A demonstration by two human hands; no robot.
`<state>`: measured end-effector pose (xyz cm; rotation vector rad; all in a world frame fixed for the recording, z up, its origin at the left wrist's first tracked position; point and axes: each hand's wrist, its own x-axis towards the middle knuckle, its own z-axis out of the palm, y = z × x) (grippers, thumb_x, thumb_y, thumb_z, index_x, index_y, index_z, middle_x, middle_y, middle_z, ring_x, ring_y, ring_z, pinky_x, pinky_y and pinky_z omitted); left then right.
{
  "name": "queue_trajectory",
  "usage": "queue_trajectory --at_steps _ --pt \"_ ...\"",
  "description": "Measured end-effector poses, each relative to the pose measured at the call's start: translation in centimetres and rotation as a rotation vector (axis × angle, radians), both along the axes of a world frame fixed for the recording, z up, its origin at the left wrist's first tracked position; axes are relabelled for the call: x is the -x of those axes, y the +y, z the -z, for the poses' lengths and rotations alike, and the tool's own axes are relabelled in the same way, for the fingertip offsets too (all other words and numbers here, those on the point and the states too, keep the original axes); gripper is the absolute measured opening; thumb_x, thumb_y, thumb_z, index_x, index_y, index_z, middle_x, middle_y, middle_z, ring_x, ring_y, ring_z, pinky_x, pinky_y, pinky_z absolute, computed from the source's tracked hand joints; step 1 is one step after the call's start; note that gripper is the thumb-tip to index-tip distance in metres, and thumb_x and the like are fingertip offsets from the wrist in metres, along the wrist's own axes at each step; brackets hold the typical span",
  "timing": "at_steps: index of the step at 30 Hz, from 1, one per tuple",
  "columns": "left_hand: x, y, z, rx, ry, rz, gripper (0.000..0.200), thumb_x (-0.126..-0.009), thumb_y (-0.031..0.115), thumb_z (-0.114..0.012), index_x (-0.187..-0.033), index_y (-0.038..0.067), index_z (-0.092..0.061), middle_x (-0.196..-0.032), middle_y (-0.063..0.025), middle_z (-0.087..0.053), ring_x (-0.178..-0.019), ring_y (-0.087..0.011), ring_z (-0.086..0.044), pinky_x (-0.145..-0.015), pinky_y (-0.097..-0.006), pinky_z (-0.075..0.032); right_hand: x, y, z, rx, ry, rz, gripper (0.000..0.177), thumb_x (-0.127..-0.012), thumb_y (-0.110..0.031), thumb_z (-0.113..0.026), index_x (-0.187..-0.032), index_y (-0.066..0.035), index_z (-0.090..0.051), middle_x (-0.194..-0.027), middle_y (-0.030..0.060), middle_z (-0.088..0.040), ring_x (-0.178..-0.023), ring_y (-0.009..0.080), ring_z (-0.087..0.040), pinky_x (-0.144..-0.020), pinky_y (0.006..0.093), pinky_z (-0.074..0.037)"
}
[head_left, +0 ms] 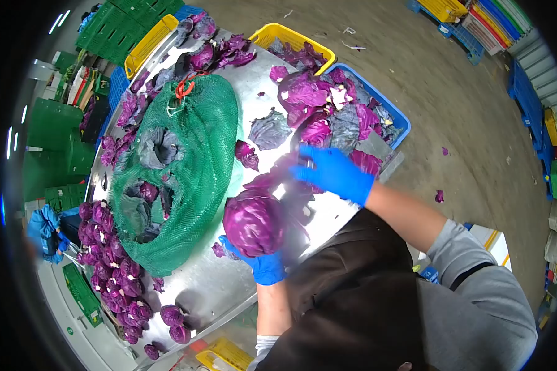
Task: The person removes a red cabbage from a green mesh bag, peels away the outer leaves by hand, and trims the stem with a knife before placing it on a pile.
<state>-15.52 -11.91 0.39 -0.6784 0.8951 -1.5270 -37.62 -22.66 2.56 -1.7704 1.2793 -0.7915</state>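
A round purple cabbage (pixel 254 224) rests in my left hand (pixel 261 262), whose blue-gloved fingers curl round its lower side. My right hand (pixel 333 173), gloved in blue too, is just above the metal table (pixel 211 290) with its fingers apart, close to a blurred purple leaf. Loose purple leaves (pixel 315 93) are heaped beyond my right hand. A grey-purple leaf (pixel 270 130) and a small purple piece (pixel 247 154) lie between that heap and a green mesh bag (pixel 220 123). The bag, with a red tie (pixel 183 88), has dark leaves showing in it.
Many trimmed cabbages (pixel 114 266) are piled along the table's left edge. A blue crate (pixel 402 117) and a yellow crate (pixel 272 28) of leaves adjoin the far side. Someone in blue (pixel 43 230) is at the far left. Pallets (pixel 529 111) line the right.
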Motion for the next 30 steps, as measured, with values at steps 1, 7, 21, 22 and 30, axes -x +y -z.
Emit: queue_trajectory --at_steps 1,7,21,22,30 --pt "-0.2 0.1 -0.2 -0.009 -0.425 -0.010 0.077 -0.076 0.049 -0.061 -0.139 0.012 -0.035 -0.141 -0.0114 -0.038 -0.130 -0.0317 -0.036 -0.109 -0.0494 -0.027 -0.7 1.2 0.0 0.021 -0.397 -0.088 0.039 -0.090 -0.035 -0.057 -0.097 0.003 -0.060 -0.078 0.0137 -0.067 -0.061 0.0164 -0.062 -0.050 0.0297 -0.049" --pt "-1.8 0.3 -3.4 -0.016 -2.099 -0.078 0.108 -0.066 0.066 -0.067 -0.143 0.004 -0.025 -0.146 -0.0129 -0.032 -0.130 -0.0336 -0.037 -0.108 -0.0524 -0.032 -2.1 1.9 -5.7 -0.830 -1.061 -0.445 0.036 -0.094 -0.039 -0.052 -0.102 -0.007 -0.064 -0.052 0.0030 -0.051 -0.040 0.0079 -0.045 -0.036 0.0227 -0.036" --pt "-1.5 1.1 1.4 -0.231 -1.597 0.070 0.085 -0.075 0.056 -0.066 -0.140 0.011 -0.035 -0.143 -0.0133 -0.037 -0.130 -0.0330 -0.037 -0.108 -0.0531 -0.031 -0.6 0.8 -5.6 -0.885 -0.745 -0.070 0.030 -0.082 -0.009 -0.066 -0.109 -0.007 -0.054 -0.061 -0.0006 -0.051 -0.043 0.0040 -0.044 -0.037 0.0203 -0.035" --pt "-1.1 0.6 0.2 -0.163 -1.649 0.057 0.087 -0.074 0.052 -0.069 -0.141 0.010 -0.034 -0.143 -0.0131 -0.037 -0.130 -0.0327 -0.037 -0.108 -0.0519 -0.031 0.5 0.2 -6.1 -0.994 -0.856 -0.097 0.032 -0.081 -0.008 -0.067 -0.110 -0.006 -0.054 -0.065 -0.0017 -0.051 -0.045 0.0032 -0.045 -0.038 0.0195 -0.034" --pt "0.4 -1.0 -3.6 -0.041 -1.994 0.092 0.105 -0.061 0.040 -0.080 -0.143 0.002 -0.026 -0.140 -0.0121 -0.039 -0.126 -0.0253 -0.042 -0.108 -0.0387 -0.033 3.7 -2.3 -6.6 -0.780 -0.917 0.065 0.040 -0.081 -0.016 -0.068 -0.117 -0.007 -0.053 -0.070 0.0009 -0.054 -0.049 0.0047 -0.046 -0.042 0.0200 -0.038"
